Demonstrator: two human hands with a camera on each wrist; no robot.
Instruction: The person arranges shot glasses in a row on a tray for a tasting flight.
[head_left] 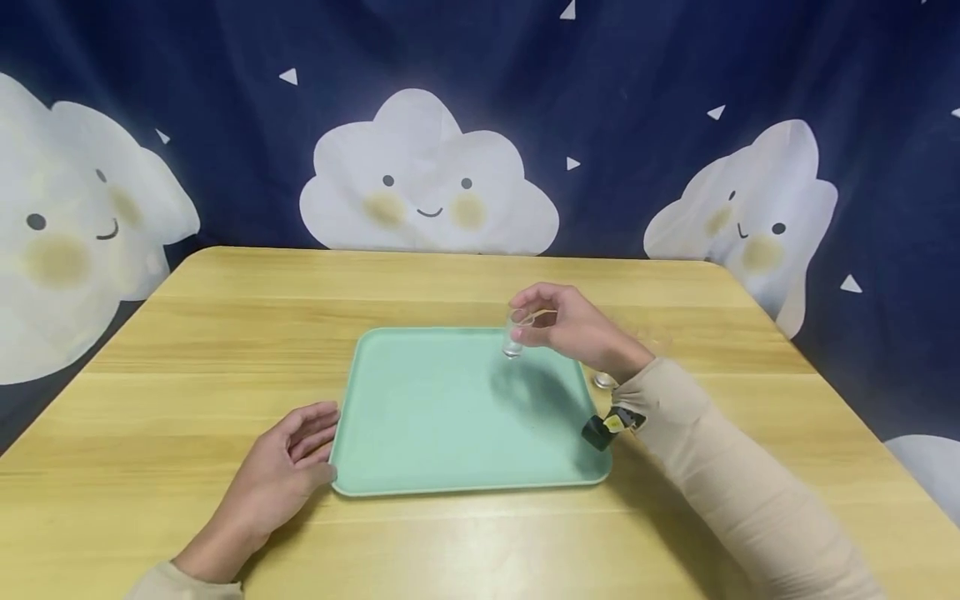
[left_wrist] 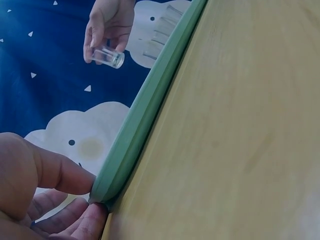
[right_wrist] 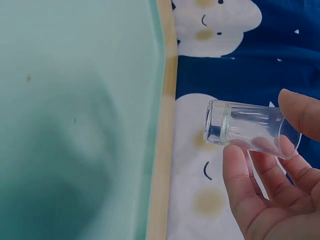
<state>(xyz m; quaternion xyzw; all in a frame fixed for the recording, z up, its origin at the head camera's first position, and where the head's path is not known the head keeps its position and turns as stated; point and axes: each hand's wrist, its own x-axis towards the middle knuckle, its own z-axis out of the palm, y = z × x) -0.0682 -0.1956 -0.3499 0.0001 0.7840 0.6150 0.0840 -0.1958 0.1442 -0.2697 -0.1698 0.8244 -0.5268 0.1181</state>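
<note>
A small clear shot glass (head_left: 513, 343) hangs above the far right part of a mint-green tray (head_left: 450, 417), pinched by my right hand (head_left: 558, 321). In the right wrist view, the thumb and fingers hold the glass (right_wrist: 250, 127) near its rim, its thick base pointing away from the palm. My left hand (head_left: 288, 467) rests on the table against the tray's left side, thumb close to the near corner. The left wrist view shows the thumb and fingertips right at the green edge (left_wrist: 135, 120).
More clear glasses (left_wrist: 165, 30) stand in a row beyond the tray's right side, partly hidden by its rim; one base (head_left: 604, 381) shows beside the right wrist. A wooden table (head_left: 187, 358) lies under everything, with a dark blue cloud-print curtain (head_left: 615, 83) behind.
</note>
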